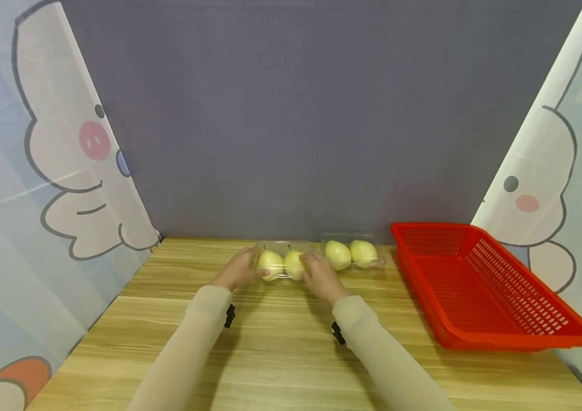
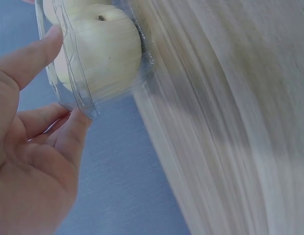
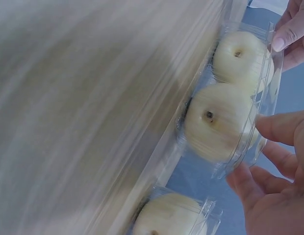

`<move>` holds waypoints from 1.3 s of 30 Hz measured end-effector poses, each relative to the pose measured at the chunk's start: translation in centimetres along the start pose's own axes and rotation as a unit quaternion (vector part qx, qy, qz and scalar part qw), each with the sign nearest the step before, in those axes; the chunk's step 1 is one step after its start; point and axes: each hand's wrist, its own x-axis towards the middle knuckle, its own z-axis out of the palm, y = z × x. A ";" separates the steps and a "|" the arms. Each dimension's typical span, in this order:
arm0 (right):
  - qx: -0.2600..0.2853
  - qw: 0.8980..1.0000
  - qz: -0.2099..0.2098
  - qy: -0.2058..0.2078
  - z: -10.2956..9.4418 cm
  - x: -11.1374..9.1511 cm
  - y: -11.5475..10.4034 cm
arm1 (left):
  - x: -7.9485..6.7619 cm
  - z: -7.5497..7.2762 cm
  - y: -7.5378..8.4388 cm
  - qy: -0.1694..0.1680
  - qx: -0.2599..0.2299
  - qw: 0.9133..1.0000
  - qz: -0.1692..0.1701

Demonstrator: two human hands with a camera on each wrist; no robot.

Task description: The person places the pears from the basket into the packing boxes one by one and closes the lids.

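Note:
A clear plastic clamshell box (image 3: 262, 105) with two pale yellow pears (image 1: 271, 265) in it is at the far side of the wooden table. At its left end my left hand (image 1: 240, 268) holds the rim, thumb on one side and fingers on the other, as the left wrist view shows. My right hand (image 1: 324, 278) grips the right end the same way, its thumb beside the nearer pear (image 3: 218, 122) in the right wrist view. A second clear box (image 1: 380, 260) with two pears (image 1: 364, 253) stands just right of the first, untouched.
A red plastic basket (image 1: 496, 341) with perforated sides stands on the right of the table (image 1: 280, 354). Behind the boxes rises a grey backdrop (image 1: 280, 125). Printed cartoon curtains (image 1: 3, 171) hang on both sides.

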 end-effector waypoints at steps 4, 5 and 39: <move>0.004 1.000 0.007 0.003 0.1 0.3 0.0 | 0.2 0.1 0.2 0.005 0.016 1.000 -0.002; 0.006 1.000 0.009 0.004 0.1 0.4 0.0 | 0.3 0.1 0.2 0.006 0.021 1.000 -0.003; -0.034 0.995 0.061 0.064 1.4 2.9 -0.1 | 2.5 1.5 0.1 0.058 0.003 0.998 -0.036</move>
